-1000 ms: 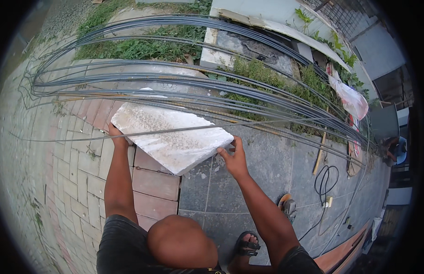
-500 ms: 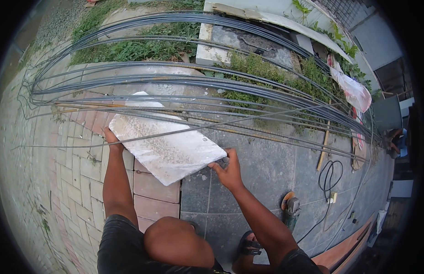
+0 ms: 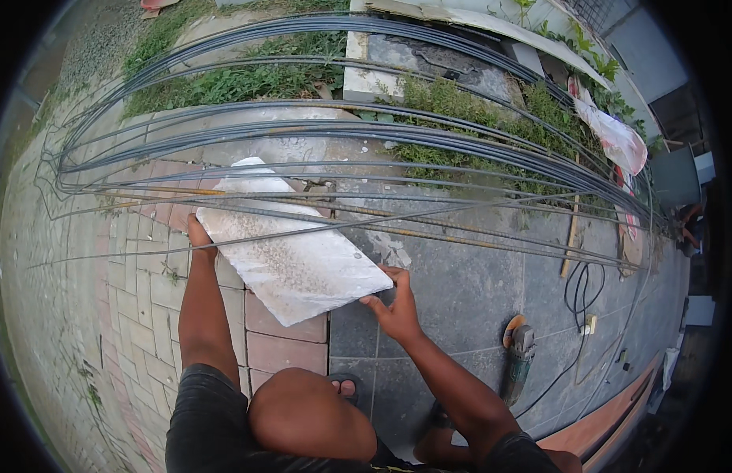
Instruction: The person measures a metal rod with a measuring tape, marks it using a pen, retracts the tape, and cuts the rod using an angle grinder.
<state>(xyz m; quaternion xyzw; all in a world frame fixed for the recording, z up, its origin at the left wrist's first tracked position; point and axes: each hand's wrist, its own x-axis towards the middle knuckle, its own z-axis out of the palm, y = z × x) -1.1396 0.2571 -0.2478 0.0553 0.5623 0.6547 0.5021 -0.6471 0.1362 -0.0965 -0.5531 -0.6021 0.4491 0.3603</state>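
Observation:
A white, rough-faced slab (image 3: 283,276) with speckled brown grit lies tilted under several long grey and rusty steel bars (image 3: 484,252), which cross over it. My left hand (image 3: 202,235) grips the slab's left corner, its fingers mostly hidden behind the edge. My right hand (image 3: 390,303) holds the right corner, with the thumb at the edge and the fingers curled around it. An angle grinder (image 3: 517,363) with an orange-brown disc rests on the dark paving to the right of my right forearm.
Dark cables (image 3: 583,299) and a wooden stick (image 3: 571,236) lie on the right. Weeds (image 3: 468,126) and a concrete block (image 3: 362,75) are beyond the bars. A white sack (image 3: 618,138) hangs at the right. Another person (image 3: 689,232) crouches at the far right edge.
The slab has tipped and slid slightly toward me and down at its right corner, with both my hands still on it. The view has shifted, showing more of the grinder.

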